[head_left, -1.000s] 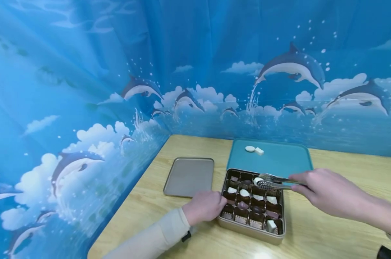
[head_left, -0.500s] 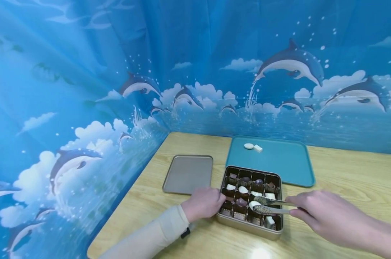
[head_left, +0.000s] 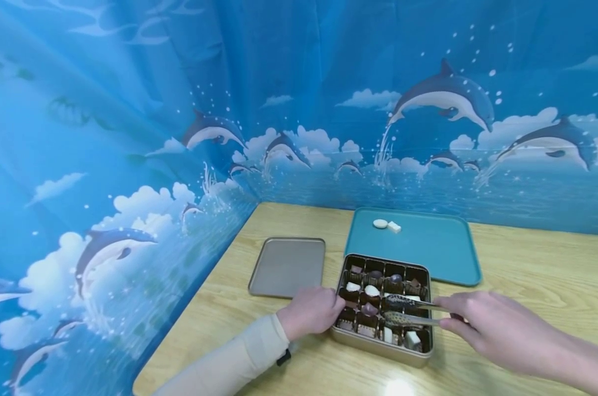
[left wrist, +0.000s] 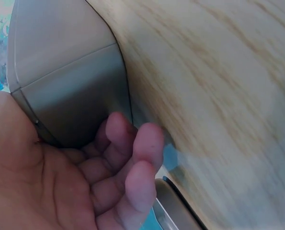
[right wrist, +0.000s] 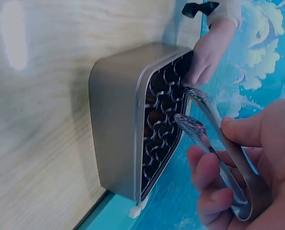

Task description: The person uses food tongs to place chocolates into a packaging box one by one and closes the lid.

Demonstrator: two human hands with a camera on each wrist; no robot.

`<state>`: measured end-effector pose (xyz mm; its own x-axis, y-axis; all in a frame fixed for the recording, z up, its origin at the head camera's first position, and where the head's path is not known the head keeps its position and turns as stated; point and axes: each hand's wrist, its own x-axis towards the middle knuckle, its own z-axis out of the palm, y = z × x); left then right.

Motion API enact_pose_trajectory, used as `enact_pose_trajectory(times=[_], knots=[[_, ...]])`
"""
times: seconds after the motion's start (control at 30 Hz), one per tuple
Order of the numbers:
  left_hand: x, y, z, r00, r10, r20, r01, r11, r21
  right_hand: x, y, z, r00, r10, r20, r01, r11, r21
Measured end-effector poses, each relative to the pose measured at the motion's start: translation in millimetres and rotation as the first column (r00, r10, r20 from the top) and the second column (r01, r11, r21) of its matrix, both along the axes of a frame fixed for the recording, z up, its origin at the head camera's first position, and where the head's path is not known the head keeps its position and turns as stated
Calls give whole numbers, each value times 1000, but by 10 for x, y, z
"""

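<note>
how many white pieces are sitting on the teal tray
2: an oval near the tray's far left corner, and a block just right of it. The tin hides part of the tray, so others could be concealed there.

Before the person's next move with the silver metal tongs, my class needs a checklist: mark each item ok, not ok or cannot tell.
1. Right hand grips the silver metal tongs: ok.
2. Tongs' perforated ends apart, nothing pinched between them: ok.
3. Left hand against the side of the brownish rectangular metal tin: ok.
4. Teal rectangular tray emptied: not ok; a small white oval piece and a small white block lie on it.
5. Flat grey-brown rectangular lid set apart from the tin: ok.
6. Every compartment filled: cannot tell; the tongs hide some.
</note>
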<state>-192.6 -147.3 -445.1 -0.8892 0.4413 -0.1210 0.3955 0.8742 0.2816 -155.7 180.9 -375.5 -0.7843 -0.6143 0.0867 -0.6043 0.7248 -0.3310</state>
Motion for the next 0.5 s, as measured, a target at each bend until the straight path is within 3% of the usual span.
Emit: enact_pose_trajectory(times=[0.2,0.5], knots=[[-1,5,24,1000,1,-18,-2,1000,-12,-230,7,48,994,-90,-62,89,996,-4],[23,5,-6,1000,24,-12,-24,1000,-1,-785,63,13,986,-149,-74,149,989,-12]])
